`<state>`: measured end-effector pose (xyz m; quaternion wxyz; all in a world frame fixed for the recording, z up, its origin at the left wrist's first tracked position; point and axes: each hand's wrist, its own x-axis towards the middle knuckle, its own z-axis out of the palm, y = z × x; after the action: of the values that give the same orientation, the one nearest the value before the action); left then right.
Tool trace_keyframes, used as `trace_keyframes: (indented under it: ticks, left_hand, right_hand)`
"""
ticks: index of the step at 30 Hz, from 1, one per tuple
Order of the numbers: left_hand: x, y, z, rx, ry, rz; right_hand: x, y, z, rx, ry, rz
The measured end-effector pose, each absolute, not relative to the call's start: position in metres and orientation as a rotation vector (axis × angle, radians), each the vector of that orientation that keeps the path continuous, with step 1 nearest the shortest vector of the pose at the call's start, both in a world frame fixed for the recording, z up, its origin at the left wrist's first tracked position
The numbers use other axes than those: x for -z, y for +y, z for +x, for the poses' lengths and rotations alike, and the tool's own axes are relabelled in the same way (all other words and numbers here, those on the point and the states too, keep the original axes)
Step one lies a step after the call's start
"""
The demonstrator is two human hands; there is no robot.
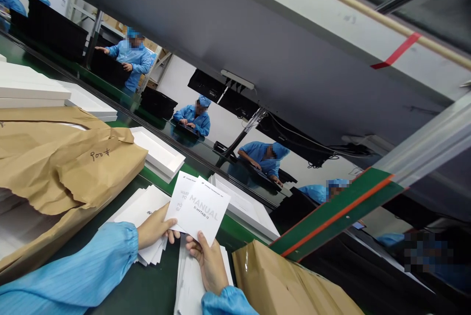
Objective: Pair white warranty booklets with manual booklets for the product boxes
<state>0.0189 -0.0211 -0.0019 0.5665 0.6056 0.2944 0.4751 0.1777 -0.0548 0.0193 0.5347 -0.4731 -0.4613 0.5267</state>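
Observation:
My left hand (158,226) pinches a white warranty booklet (179,191) by its lower left edge. My right hand (208,258) grips a white booklet (206,209) printed "MANUAL" at its lower edge. The manual overlaps the front of the warranty booklet, covering its right part. Beneath my left hand lies a fanned pile of white booklets (134,209) on the dark green surface. Under my right hand stands another stack of white booklets (187,283), partly hidden by the hand and sleeve.
A torn brown paper package (106,158) lies at the left, a brown wrapped parcel (283,280) at the lower right. White box trays (158,153) line the green belt beyond. A green and orange post (338,214) slants at the right. Several people in blue work across the line.

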Motion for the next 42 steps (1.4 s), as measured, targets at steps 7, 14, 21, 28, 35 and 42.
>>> trace_keyframes:
  ticks: [7, 14, 21, 28, 35, 42]
  left_hand:
    - [0.003, -0.02, 0.019, -1.121, 0.674, 1.432]
    - [0.003, -0.02, 0.02, -1.127, 0.708, 1.42]
    - [0.0, -0.022, 0.02, -1.191, 0.805, 1.419]
    - [-0.002, -0.024, 0.019, -1.196, 0.822, 1.419]
    - [-0.003, -0.025, 0.018, -1.179, 0.804, 1.432]
    - [0.001, -0.023, 0.019, -1.182, 0.789, 1.417]
  right_hand:
    - [-0.012, -0.051, 0.179, -1.209, -1.161, -1.168]
    - [-0.008, -0.049, 0.18, -1.203, -1.196, -1.157]
    - [-0.009, -0.05, 0.177, -1.202, -1.205, -1.161]
    - [-0.012, -0.054, 0.174, -1.169, -1.207, -1.135]
    - [0.001, -0.044, 0.178, -1.147, -1.2, -1.166]
    - [0.002, -0.045, 0.179, -1.14, -1.211, -1.149]
